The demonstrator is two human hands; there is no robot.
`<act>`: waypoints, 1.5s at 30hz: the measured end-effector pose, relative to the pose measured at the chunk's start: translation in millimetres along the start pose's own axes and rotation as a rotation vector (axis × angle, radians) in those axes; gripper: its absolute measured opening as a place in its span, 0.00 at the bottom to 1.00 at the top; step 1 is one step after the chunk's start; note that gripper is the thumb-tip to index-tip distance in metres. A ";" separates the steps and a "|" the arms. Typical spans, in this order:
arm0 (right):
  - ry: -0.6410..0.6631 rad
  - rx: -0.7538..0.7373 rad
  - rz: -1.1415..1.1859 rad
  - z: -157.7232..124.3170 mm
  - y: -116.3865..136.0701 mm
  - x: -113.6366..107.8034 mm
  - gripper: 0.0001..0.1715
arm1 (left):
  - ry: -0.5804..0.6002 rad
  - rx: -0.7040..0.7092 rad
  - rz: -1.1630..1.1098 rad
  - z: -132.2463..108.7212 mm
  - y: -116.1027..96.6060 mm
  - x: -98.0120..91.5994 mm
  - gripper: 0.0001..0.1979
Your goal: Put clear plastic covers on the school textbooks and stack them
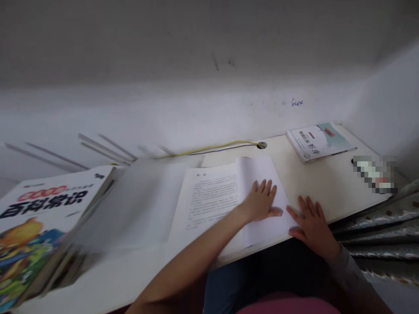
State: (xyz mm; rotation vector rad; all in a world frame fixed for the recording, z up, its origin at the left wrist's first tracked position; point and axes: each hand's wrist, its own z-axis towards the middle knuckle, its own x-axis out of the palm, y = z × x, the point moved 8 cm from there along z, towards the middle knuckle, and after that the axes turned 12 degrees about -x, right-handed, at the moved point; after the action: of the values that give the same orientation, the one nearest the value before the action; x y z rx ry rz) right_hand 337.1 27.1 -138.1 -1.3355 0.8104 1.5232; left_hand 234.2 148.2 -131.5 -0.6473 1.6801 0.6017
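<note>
My left hand (260,203) lies flat on a stack of printed white paper (212,200), its fingers spread. The stack's upper sheets curve up near the hand. My right hand (310,222) rests on the white desk (327,183), fingers apart, beside the stack's right corner and holding nothing. To the left, a blurred pale sheet or board (131,205) overlaps the area between the paper and a thick book with a colourful cartoon cover (32,235). The desk under that book is partly hidden.
A small book (317,141) lies in the far right corner against the wall. A yellow cable (212,149) runs along the back to a desk grommet (262,145). A pixelated object (375,174) sits near the right edge. Patterned fabric (376,231) hangs beyond it.
</note>
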 end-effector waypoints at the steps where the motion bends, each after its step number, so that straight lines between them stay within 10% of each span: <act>1: 0.007 -0.006 0.005 0.1 -0.4 0.8 0.38 | -0.002 0.003 -0.001 -4.8 -4.6 2.1 0.48; 22: 0.018 -0.028 0.009 -0.7 -1.1 3.6 0.46 | -0.012 -0.033 -0.090 8.4 -20.5 -1.9 0.47; 32: 0.040 0.025 0.043 -1.5 -35.2 1.5 0.36 | -0.100 -0.121 0.040 -38.0 -32.0 -5.1 0.44; 45: 0.034 0.018 0.041 -1.6 -37.6 8.4 0.35 | -0.049 -0.105 -0.009 -33.6 -42.8 4.9 0.44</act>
State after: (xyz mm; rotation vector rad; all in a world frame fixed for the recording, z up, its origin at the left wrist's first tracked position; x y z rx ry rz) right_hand 372.7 40.8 -143.1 -1.3417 0.8757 1.5253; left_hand 239.9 93.8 -132.1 -0.7092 1.6071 0.6979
